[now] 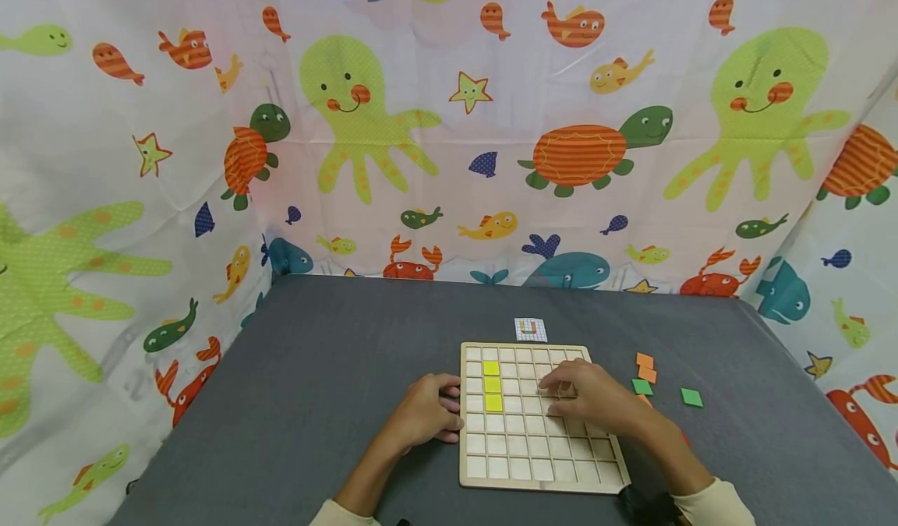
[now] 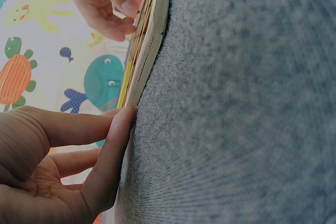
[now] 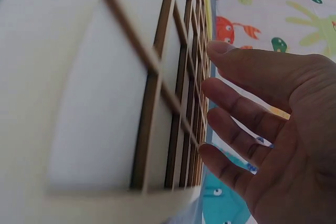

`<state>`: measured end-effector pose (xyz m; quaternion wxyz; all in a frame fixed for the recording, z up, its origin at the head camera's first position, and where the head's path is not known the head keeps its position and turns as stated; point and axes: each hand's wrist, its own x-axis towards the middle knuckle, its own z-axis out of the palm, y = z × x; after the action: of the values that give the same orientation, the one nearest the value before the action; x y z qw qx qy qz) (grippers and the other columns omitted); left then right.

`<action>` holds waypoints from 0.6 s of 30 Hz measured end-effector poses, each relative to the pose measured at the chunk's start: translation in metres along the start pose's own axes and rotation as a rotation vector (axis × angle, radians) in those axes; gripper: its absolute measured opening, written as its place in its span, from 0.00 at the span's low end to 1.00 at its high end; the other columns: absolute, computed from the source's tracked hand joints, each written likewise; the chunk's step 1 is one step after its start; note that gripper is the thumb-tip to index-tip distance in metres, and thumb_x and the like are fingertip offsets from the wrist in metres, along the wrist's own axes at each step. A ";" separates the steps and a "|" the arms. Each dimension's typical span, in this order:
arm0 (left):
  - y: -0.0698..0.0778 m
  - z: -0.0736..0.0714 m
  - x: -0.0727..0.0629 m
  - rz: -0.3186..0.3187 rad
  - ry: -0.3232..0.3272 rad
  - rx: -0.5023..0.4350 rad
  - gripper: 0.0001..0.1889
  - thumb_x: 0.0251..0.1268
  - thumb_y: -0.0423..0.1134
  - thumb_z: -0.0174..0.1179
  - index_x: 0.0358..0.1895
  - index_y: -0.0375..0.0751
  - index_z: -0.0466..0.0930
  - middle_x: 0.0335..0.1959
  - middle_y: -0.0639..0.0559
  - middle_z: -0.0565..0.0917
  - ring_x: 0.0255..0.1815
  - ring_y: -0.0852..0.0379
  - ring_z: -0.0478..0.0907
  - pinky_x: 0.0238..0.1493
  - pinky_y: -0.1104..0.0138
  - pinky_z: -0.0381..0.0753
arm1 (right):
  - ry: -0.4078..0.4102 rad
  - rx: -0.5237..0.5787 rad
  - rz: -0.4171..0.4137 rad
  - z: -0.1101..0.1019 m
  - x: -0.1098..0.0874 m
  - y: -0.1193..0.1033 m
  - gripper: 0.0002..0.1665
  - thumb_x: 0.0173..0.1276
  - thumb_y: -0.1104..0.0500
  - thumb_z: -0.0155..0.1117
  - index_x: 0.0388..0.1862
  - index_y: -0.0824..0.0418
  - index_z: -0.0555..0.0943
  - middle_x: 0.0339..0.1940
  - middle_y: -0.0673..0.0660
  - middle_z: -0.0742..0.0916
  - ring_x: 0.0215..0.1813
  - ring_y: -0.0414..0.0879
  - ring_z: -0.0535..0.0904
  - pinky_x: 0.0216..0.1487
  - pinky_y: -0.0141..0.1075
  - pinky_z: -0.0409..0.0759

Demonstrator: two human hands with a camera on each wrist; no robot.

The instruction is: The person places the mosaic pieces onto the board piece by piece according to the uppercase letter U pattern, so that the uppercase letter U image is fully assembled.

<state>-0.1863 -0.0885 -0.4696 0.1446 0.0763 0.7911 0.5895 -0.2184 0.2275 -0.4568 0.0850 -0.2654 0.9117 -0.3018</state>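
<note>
Right hand [image 1: 588, 393] hides part of the board [image 1: 517, 445]

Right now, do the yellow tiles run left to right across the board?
No, the head view shows three yellow tiles in one front-to-back column near the left side of the board.

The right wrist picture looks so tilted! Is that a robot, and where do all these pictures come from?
No robot, just a person's bare left hand and right hand. The wide picture comes from a camera on the head, looking forward and down. The two others come from cameras on the wrists, so things look sideways and close. On the dark gray table lies a grid board with three yellow tiles. Beyond it is a small card; to its right are orange tiles and green tiles. The left hand touches the board's left edge. I see nothing held in the right.
</note>
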 end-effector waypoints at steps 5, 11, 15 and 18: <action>0.000 0.000 0.000 0.003 0.000 0.002 0.34 0.54 0.16 0.69 0.69 0.24 0.74 0.53 0.38 0.79 0.46 0.49 0.84 0.30 0.59 0.93 | 0.018 -0.004 0.014 -0.005 -0.009 0.006 0.19 0.67 0.53 0.79 0.54 0.56 0.89 0.44 0.46 0.86 0.46 0.44 0.80 0.44 0.37 0.83; -0.001 0.000 0.000 0.001 -0.001 0.002 0.34 0.55 0.16 0.69 0.69 0.24 0.74 0.54 0.38 0.79 0.46 0.49 0.84 0.30 0.59 0.93 | 0.048 -0.004 0.034 -0.012 -0.022 0.011 0.20 0.66 0.53 0.80 0.54 0.57 0.89 0.46 0.48 0.86 0.47 0.44 0.79 0.44 0.37 0.82; -0.002 0.000 0.001 0.003 -0.003 0.003 0.34 0.55 0.15 0.69 0.69 0.24 0.74 0.54 0.38 0.80 0.45 0.49 0.84 0.30 0.60 0.93 | 0.058 -0.011 0.045 -0.018 -0.030 0.016 0.20 0.65 0.53 0.80 0.54 0.57 0.89 0.46 0.49 0.86 0.46 0.44 0.79 0.42 0.37 0.82; -0.003 0.000 0.001 0.004 -0.001 -0.001 0.34 0.55 0.15 0.68 0.69 0.24 0.74 0.54 0.38 0.80 0.45 0.50 0.84 0.30 0.60 0.93 | 0.053 -0.024 0.067 -0.022 -0.036 0.023 0.22 0.65 0.52 0.80 0.55 0.58 0.88 0.46 0.48 0.85 0.46 0.43 0.77 0.43 0.38 0.82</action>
<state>-0.1869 -0.0886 -0.4723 0.1442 0.0781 0.7906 0.5899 -0.2051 0.2728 -0.4531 0.0677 -0.2276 0.9256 -0.2948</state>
